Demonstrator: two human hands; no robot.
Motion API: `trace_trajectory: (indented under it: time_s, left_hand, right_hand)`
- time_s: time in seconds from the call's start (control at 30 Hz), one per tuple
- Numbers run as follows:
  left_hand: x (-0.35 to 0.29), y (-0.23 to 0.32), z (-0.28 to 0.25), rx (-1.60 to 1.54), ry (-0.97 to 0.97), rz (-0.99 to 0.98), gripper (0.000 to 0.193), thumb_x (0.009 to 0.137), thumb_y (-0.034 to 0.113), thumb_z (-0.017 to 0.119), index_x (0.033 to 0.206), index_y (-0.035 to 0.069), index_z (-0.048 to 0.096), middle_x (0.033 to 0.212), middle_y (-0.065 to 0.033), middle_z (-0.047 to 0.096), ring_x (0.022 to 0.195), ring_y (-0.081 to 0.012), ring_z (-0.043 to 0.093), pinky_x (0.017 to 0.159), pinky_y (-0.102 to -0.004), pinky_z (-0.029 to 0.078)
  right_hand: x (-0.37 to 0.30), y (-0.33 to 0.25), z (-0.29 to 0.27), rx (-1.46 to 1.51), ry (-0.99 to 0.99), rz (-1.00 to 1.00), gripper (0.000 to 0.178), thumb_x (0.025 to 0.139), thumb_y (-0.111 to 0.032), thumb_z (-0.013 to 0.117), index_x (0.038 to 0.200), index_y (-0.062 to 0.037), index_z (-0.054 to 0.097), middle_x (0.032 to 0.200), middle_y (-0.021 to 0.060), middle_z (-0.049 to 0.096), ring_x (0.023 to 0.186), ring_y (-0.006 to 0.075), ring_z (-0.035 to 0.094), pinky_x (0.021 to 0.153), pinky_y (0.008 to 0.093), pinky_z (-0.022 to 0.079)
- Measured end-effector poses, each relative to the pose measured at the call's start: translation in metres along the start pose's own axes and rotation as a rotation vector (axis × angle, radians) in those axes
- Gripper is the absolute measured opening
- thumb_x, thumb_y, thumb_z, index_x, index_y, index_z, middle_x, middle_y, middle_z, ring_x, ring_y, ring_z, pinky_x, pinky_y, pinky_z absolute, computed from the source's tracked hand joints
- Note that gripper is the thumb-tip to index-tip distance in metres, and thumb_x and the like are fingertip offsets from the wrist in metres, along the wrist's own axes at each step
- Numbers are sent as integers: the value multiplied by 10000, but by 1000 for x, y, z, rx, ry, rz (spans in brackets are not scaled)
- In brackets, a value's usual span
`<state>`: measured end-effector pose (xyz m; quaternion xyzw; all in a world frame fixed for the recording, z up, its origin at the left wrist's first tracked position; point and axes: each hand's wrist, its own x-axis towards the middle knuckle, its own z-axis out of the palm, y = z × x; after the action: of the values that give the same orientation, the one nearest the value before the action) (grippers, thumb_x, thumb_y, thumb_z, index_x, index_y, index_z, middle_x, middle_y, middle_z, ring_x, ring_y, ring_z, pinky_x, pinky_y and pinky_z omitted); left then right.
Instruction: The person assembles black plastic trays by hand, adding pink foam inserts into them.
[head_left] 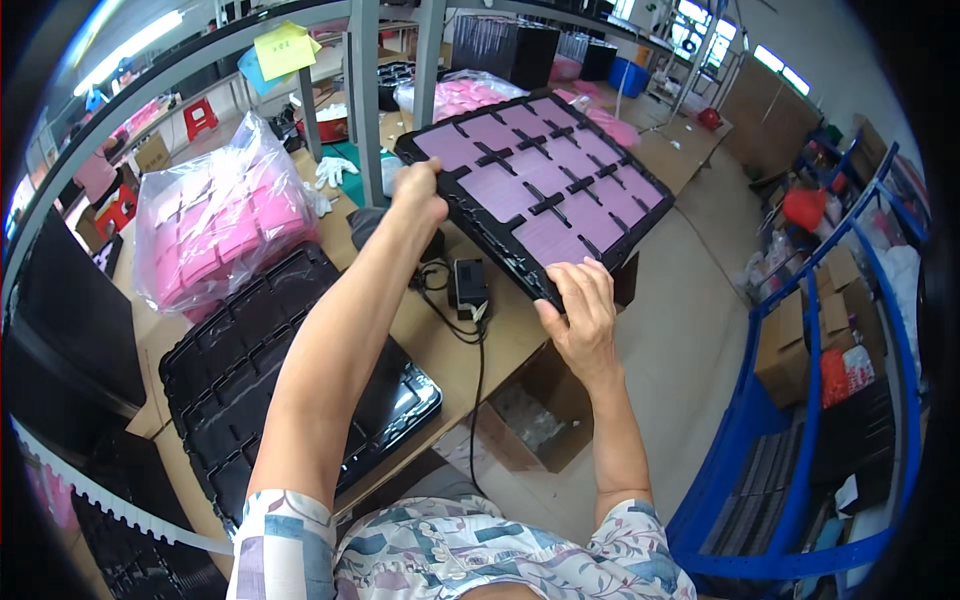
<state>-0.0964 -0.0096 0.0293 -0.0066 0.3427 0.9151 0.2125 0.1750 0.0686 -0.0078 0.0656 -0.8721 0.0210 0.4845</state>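
left grip (421,190): black tray (500,245), left edge | right grip (583,320): near corner | tilted (lilac panels (488,196))

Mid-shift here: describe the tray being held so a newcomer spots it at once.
Start at the brown worktable in the middle. At its right-hand edge, the left hand and right hand hold a tilted black-rimmed tray. Lilac sections show between its black crosses, unlike the all-black tray lying on the worktable.
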Motion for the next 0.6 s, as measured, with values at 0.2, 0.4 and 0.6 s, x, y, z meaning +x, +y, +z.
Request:
trace_trajectory:
  time_s: [0.2, 0.4, 0.6]
  left_hand:
    - [28, 1, -6, 273, -98, -178, 266, 945, 77, 588, 1173, -47, 528, 1121, -173, 602, 978, -306, 632, 840, -438, 579]
    - [-76, 83, -48, 519, -292, -16, 347, 925, 137, 635, 1218, -18, 532, 1119, -122, 609, 1027, -211, 610, 868, -364, 538]
    - [-245, 156, -123, 686, -284, 267, 451, 941, 167, 579, 1339, -24, 488, 1220, -134, 606, 1057, -163, 620, 939, -323, 504]
  right_hand:
    - [-4, 34, 17, -11, 28, 39, 405, 736, -50, 745, 1099, 18, 580, 1072, 145, 619, 1015, 344, 566, 940, 461, 439]
    - [13, 79, 34, -24, -16, 145, 300, 801, -79, 686, 1078, 1, 606, 1069, 145, 636, 1028, 343, 567, 938, 437, 440]
    - [25, 106, 45, -32, -59, 48, 318, 809, -63, 602, 1121, -15, 643, 1084, 120, 658, 1020, 300, 575, 934, 412, 439]
